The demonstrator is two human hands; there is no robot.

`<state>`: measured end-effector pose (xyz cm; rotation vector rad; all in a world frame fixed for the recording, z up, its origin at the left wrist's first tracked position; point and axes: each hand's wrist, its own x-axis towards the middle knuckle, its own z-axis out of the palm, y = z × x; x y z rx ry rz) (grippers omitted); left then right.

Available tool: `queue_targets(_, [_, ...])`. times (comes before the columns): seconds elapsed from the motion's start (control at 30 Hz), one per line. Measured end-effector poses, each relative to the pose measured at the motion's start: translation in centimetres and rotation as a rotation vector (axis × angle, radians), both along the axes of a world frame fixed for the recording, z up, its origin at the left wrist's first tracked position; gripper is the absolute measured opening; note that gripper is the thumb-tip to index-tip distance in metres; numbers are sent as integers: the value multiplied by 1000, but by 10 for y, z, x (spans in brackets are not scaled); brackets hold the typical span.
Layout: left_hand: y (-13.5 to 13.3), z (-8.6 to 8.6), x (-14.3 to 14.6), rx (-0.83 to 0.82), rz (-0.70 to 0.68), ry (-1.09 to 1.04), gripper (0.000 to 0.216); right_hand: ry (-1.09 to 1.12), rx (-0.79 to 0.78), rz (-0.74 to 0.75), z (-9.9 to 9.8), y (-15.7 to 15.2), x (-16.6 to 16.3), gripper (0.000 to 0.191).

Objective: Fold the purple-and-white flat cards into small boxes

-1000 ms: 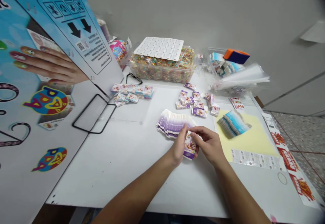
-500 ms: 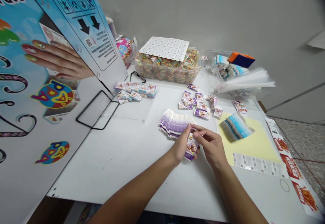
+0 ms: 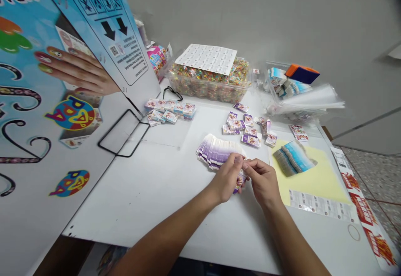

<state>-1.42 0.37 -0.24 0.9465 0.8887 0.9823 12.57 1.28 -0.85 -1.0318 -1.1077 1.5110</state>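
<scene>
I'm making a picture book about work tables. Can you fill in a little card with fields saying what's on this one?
Left hand: pinches a small purple box
Right hand: pinches the same box
Behind hands: fanned purple flat cards
Right of hands: fanned blue flat cards on yellow sheet
Middle: folded purple boxes
Far: clear tub of colourful bits
Left: big printed board

**Open room at seven o'clock, clutter from twelve to three**

Bare white table (image 3: 150, 192) is left open from six to nine o'clock of the hands. Passage at twelve is blocked by the purple card fan (image 3: 216, 150) and small boxes (image 3: 247, 127); three o'clock is taken by the blue card stack (image 3: 293, 157), nine by the display board (image 3: 62, 100).
</scene>
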Motion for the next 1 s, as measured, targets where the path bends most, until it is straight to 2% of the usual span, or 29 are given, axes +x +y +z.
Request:
queue_targets(0.17, [2, -3, 0, -21, -23, -61, 58, -94, 141, -24, -1, -1, -1, 9])
queue_targets(0.33, [8, -8, 0, -80, -5, -177, 65, -303, 506, -35, -5, -2, 0, 12])
queue_targets(0.4, [7, -7, -1, -101, 4, -222, 65, -342, 589, -22, -4, -3, -1, 16])
queue_targets(0.47, [5, -5, -2, -95, -4, -238, 63, -364, 556, -5, -3, -2, 0, 15])
queue_targets(0.57, [0, -1, -2, -12, -34, -167, 56, -356, 331, 34, -1, 3, 6, 12])
queue_targets(0.63, [-3, 0, -2, 84, -20, -45, 54, -268, 177, -57, -2, 13, 15, 17])
queue_targets(0.7, [-5, 1, -2, 189, 53, 64, 55, -141, 96, -235, -4, 25, 27, 25])
queue_targets(0.77, [-4, 0, -4, 273, 185, 93, 55, -75, 78, -354, -7, 38, 39, 34])
queue_targets(0.83, [-1, -1, -6, 305, 319, 58, 48, -164, 69, -396, -9, 46, 51, 39])
queue_targets(0.9, [2, 0, -9, 297, 411, 12, 41, -385, 86, -356, -9, 49, 61, 40])
queue_targets(1.0, [5, 0, -12, 276, 462, -38, 38, -709, 199, -74, -8, 45, 67, 44])
